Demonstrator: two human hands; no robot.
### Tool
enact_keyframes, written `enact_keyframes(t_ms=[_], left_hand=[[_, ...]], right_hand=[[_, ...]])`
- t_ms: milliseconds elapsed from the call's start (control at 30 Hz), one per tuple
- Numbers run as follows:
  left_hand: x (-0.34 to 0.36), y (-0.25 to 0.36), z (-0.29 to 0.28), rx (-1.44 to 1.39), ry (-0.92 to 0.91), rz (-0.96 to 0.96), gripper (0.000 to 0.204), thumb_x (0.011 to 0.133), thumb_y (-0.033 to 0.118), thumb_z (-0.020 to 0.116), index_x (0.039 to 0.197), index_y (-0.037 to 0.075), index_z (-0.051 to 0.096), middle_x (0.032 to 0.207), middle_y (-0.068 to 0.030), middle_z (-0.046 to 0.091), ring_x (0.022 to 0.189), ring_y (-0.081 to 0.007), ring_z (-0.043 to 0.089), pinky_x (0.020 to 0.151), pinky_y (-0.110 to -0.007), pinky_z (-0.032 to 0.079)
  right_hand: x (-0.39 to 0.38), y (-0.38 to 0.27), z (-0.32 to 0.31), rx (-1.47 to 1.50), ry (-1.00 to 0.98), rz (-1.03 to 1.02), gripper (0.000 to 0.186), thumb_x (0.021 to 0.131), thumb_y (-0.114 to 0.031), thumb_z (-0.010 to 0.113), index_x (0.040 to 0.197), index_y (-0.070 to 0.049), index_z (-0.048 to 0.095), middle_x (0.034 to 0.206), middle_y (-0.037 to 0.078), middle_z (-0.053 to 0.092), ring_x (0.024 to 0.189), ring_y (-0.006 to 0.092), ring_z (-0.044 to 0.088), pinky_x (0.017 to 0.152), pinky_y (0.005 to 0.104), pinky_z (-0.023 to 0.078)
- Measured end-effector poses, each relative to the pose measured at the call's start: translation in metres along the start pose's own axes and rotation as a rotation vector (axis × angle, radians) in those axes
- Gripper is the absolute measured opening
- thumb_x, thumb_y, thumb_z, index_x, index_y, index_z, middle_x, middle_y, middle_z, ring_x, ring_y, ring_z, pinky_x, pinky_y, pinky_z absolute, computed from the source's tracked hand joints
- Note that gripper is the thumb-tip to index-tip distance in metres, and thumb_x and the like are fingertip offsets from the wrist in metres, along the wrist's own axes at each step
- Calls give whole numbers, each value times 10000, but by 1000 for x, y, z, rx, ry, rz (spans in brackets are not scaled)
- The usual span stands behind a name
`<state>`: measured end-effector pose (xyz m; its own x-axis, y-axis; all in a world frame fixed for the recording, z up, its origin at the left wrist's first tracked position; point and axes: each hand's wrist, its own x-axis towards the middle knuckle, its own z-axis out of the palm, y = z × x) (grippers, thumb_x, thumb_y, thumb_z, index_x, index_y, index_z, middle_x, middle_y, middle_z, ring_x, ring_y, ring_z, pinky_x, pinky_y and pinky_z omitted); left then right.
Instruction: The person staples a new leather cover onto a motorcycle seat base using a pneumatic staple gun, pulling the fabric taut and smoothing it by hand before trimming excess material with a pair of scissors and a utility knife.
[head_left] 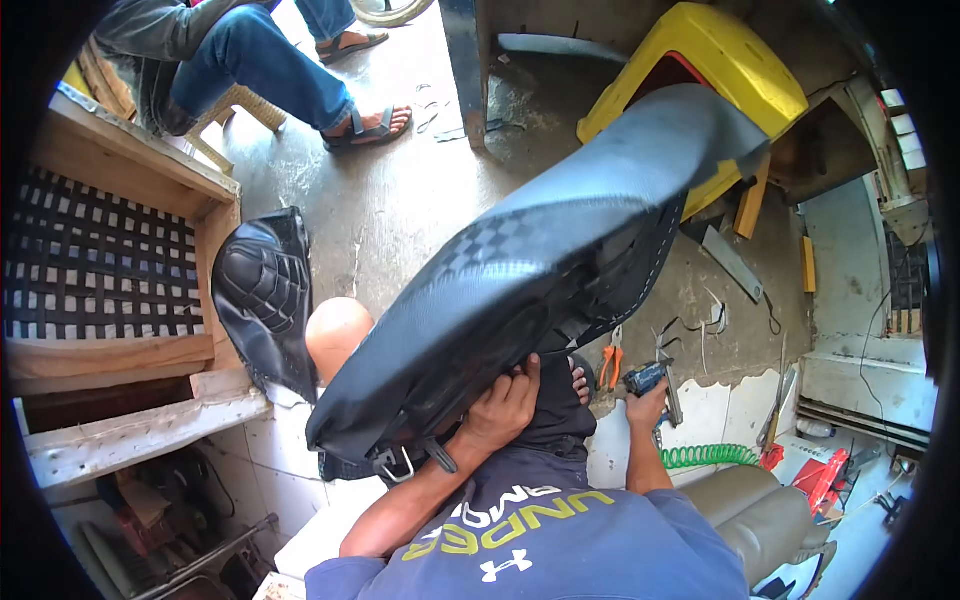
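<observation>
A long black motorcycle seat [520, 250] with a checkered, stitched cover lies tilted diagonally across the middle, over the person's legs. My left hand [505, 405] grips its lower edge, fingers curled against the dark underside. My right hand [645, 405], to the right of the seat, is closed round a blue and black staple gun [645, 378] held low near the floor, with a green coiled hose [710, 456] close below it. Orange-handled pliers [611, 365] lie just left of the gun. A bare knee [338, 335] shows at the seat's left, beside a black quilted seat cover [262, 290].
Another person [250, 70] in jeans and sandals sits at upper left. A wooden frame with woven straps [100, 260] stands left, a yellow plastic body part [760, 70] behind the seat, a dark post [465, 80] at top centre. Metal tools [735, 260] and red items [825, 480] lie right.
</observation>
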<state>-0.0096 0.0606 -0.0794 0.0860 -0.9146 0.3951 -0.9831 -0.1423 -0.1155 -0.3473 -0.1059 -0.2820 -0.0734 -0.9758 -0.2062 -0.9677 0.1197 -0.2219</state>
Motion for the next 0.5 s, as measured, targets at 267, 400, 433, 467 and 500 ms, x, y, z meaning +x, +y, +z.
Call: enact_keyframes(t_ms=[267,400,433,467,500], left_hand=[[16,-10,7,-28,7,-66,443,876,60,667,1306,-34,718,857,-9,590,751,-136,567,583,-226,491],[20,-14,6,-63,-39,-97,442,885,73,675,1307,-52,709,859,-6,576,766,-135,567,586,-219,485],[20,-14,6,-72,-17,-96,443,887,79,675,1308,-53,708,865,-7,579,766,-134,566,588,-217,485],[20,-14,6,-79,-19,-97,445,888,86,674,1310,-53,707,871,-8,581,767,-134,565,590,-216,485],[19,-14,6,-80,-38,-108,447,890,92,674,1311,-53,706,877,-10,584,767,-133,564,592,-214,486]], right_hand=[[-71,-119,-151,619,-445,123,337,885,-182,703,1126,53,718,828,111,742,771,252,767,731,400,609],[-128,-203,-197,680,-319,-456,362,808,-158,812,1060,89,726,880,149,779,759,244,770,735,383,605],[-133,-219,-203,625,-307,-603,382,793,-140,830,1084,86,726,882,170,782,790,260,785,743,389,606],[-138,-233,-206,580,-291,-610,400,784,-119,838,1125,57,723,894,216,775,855,325,799,755,411,602],[-138,-244,-209,547,-304,-594,401,786,-114,833,1134,49,721,899,223,772,865,342,796,755,416,600]])
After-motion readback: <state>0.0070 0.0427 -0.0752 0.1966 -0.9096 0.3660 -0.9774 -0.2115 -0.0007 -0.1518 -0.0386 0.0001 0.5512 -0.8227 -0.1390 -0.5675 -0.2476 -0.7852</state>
